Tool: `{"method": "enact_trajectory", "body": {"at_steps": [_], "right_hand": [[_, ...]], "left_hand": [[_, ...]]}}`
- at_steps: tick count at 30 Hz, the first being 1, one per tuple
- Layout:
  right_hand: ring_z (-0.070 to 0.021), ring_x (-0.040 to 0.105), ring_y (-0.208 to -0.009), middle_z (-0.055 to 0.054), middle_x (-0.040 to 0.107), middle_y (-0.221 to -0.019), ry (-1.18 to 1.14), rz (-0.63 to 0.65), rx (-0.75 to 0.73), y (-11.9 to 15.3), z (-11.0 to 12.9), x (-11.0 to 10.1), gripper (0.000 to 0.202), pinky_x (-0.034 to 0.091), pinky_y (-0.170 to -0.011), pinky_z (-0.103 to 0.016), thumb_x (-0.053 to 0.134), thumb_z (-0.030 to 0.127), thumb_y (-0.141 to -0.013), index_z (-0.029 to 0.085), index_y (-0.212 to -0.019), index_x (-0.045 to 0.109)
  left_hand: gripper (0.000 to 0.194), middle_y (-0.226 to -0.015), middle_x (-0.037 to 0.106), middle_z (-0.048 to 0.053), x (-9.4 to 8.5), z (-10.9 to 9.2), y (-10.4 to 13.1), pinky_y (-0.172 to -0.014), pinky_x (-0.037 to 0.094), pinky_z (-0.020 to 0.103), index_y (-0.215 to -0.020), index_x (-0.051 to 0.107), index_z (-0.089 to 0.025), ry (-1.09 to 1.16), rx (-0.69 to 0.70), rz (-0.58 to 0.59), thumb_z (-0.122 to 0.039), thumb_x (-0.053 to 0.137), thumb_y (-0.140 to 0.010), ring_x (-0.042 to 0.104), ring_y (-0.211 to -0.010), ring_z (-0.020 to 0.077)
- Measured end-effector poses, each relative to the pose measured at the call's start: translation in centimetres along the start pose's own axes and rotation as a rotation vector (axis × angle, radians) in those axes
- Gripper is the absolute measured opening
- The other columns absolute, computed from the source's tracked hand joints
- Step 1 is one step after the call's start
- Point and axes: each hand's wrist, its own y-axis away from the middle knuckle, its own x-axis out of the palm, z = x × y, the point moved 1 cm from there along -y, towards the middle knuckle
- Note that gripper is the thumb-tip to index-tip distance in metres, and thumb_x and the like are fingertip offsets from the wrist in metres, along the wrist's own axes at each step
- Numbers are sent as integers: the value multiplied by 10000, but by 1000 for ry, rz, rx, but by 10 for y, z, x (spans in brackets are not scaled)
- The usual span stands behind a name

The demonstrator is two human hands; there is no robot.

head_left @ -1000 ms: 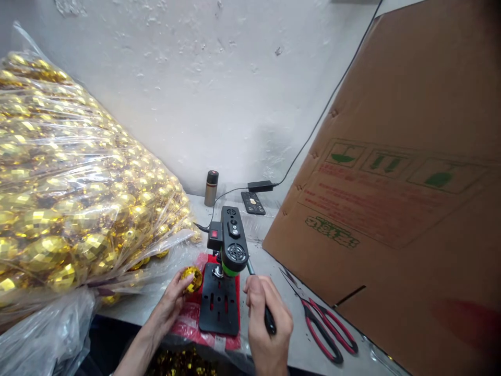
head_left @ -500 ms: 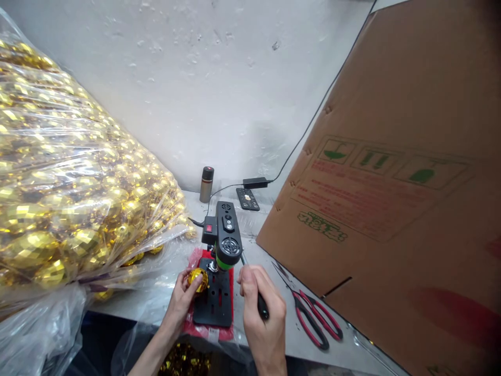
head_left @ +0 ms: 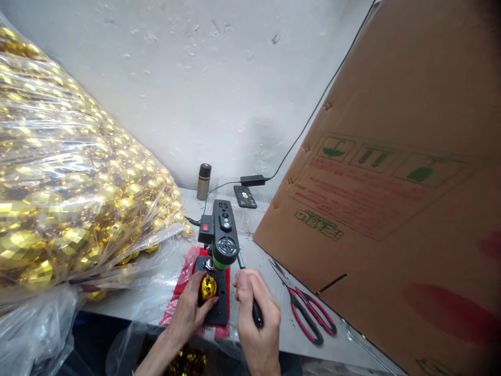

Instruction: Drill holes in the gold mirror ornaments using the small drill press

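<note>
A small black drill press (head_left: 226, 224) with a green band stands on a red plastic sheet (head_left: 176, 298) on the table. My left hand (head_left: 190, 308) has its thumb and fingers round a shiny gold faceted ball (head_left: 209, 286), over the black base plate and just below the drill head. To the right of the press, my right hand (head_left: 258, 313) is wrapped round the black grip of its metal lever (head_left: 257, 315).
Left, a big clear bag (head_left: 78, 172) of gold balls. Right, red-handled scissors (head_left: 311, 313) lie before a large cardboard box (head_left: 376, 183). Behind the press are a bottle (head_left: 203, 181), a phone (head_left: 245, 197) and a power adapter (head_left: 252, 180) with a cable.
My left hand has moved right with the gold ball, from the base plate's left edge to over its middle. My right hand stays on the lever. The view has shifted slightly.
</note>
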Motion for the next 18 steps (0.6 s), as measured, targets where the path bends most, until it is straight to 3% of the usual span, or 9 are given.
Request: {"method": "enact_trajectory", "body": {"at_steps": [6, 13, 18], "right_hand": [[-73, 556, -622, 46, 559, -728, 1, -5, 4, 2, -1, 0, 245, 459, -588, -139, 469, 115, -1038, 235, -840, 547], [-75, 548, -606, 41, 557, -723, 0, -8, -4, 4, -2, 1, 247, 447, -571, -156, 465, 100, -1034, 230, -837, 538], [-90, 539, -605, 24, 567, -752, -12, 36, -6, 11, -9, -2, 231, 434, -552, -192, 445, 97, -1035, 229, -872, 540]], "left_hand": [[499, -1273, 711, 212, 4, -4, -6, -1082, 499, 586, -1218, 683, -182, -46, 61, 35, -339, 799, -759, 658, -1217, 417], [426, -1082, 747, 127, 6, -13, -23, -974, 512, 528, -1093, 708, -204, -158, 5, 131, -407, 812, -734, 672, -1035, 365], [449, -1080, 746, 114, 3, -10, -25, -955, 492, 503, -1102, 709, -216, -197, 10, 199, -394, 812, -703, 654, -1009, 357]]}}
